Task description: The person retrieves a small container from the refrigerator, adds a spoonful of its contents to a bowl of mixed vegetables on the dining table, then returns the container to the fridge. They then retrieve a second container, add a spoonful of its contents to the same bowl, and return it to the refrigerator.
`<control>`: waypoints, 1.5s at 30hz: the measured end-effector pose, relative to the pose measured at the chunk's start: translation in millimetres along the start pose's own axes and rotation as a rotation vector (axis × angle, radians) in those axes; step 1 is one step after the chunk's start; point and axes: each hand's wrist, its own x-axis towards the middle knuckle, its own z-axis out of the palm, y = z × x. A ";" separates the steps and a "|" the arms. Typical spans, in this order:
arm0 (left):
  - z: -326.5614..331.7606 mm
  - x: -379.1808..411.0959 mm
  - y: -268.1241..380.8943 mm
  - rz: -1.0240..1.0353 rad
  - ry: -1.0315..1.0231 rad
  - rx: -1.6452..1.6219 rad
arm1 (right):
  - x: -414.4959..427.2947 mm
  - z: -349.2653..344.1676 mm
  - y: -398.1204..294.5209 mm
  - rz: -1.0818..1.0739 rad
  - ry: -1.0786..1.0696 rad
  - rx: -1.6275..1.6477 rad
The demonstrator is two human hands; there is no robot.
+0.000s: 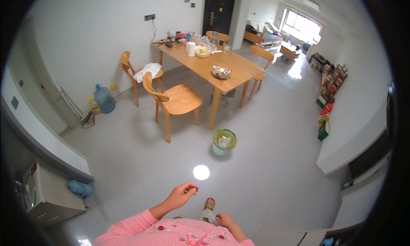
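Note:
My left hand [182,195] is raised in front of my body over the grey tiled floor, its fingers loosely curled and no object visible in it. Lower down, beside my leg, hangs my right hand [225,220]; its fingers are partly hidden and I cannot tell whether they hold anything. Ahead on the floor stands a light green waste bin [221,151] with a yellow-green liner and crumpled clear plastic inside. Beyond it is a wooden dining table [237,76] bearing a filled glass bowl [221,72], another bowl [202,52], a white paper roll [191,49] and plastic bags.
A wooden chair [181,98] stands left of the table, another with a white cloth [148,71] behind it. Large water bottle [104,98] by the left wall; blue thermos flask [80,188] beside a cabinet at lower left. Boxes and bags [330,86] line the right wall.

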 end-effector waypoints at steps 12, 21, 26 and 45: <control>46.8 45.5 38.8 -0.045 0.320 0.022 | 126.9 -177.2 31.8 -0.181 0.035 -0.113; 17.4 -24.9 1.6 -0.050 0.584 0.080 | 224.3 -66.2 -1.1 -0.536 -0.405 -0.360; -27.1 -110.6 -24.4 -0.023 0.786 0.025 | 236.7 -16.4 -99.0 -0.658 -0.511 -0.523; -136.8 -524.1 -173.3 -0.312 1.776 0.079 | 119.0 301.1 -516.3 -1.276 -0.668 -0.499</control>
